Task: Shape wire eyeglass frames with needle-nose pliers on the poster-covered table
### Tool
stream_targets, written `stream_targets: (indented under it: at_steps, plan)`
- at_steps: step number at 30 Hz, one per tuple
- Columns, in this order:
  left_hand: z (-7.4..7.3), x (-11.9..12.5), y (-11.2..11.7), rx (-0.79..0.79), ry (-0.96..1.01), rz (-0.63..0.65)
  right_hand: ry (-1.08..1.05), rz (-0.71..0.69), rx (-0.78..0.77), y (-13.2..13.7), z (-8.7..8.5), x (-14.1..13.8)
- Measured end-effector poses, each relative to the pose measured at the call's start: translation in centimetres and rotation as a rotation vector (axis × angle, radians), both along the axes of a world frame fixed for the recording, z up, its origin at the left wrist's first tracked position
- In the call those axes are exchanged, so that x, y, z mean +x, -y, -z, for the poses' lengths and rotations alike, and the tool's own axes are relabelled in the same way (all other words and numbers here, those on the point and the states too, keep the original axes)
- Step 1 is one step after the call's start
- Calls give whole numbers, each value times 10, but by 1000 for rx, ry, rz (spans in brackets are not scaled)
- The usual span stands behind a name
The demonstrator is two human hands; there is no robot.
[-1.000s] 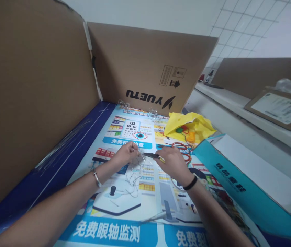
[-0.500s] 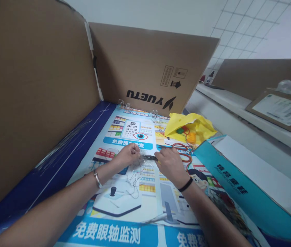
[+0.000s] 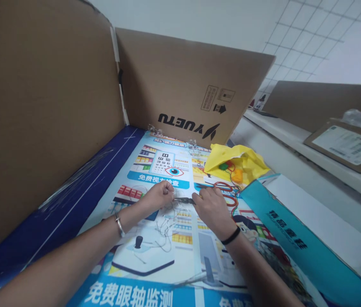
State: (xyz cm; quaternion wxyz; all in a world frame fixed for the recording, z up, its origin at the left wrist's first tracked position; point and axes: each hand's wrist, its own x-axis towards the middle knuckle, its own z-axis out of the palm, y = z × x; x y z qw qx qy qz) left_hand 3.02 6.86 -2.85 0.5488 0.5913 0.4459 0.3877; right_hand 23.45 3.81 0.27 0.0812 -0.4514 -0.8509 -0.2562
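My left hand (image 3: 157, 197) is closed in a pinch on thin silvery wire (image 3: 165, 226) that loops down onto the printed poster (image 3: 154, 256). My right hand (image 3: 210, 207) is closed around small dark pliers (image 3: 184, 200), whose tip points left and meets the wire at my left fingertips. Both hands hover just above the poster, close together. A silver bangle sits on my left wrist, a black band on my right.
Tall cardboard walls (image 3: 39, 106) stand at left and a printed one (image 3: 189, 98) at the back. A yellow bag (image 3: 234, 160) with coloured beads and red cord (image 3: 228, 192) lies right of my hands. A teal box flap (image 3: 292, 238) rises at right. Small clear clips (image 3: 154, 129) lie by the back wall.
My right hand has drawn closer to the left, and the pliers' tip now meets the wire at my left fingertips. The view has tilted slightly.
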Motion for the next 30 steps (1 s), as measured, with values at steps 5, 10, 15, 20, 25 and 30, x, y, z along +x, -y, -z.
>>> stream_targets:
  at_steps: [5,10,15,20,25,30]
  plan:
    - [-4,0,2,-26,2,-3,-13,-7,-6,-1,1,0]
    - [-3,2,2,-37,4,-20,-28,-6,-30,-4,7,1]
    - [-4,2,3,-22,-21,-11,-67,20,-158,-6,9,2]
    - [-10,2,5,-43,-6,-8,-131,42,-209,-6,12,4]
    - [-9,1,2,-36,-12,-79,-223,67,-182,-9,17,9]
    - [-5,-1,-1,-41,13,-115,-249,49,-141,-12,20,11]
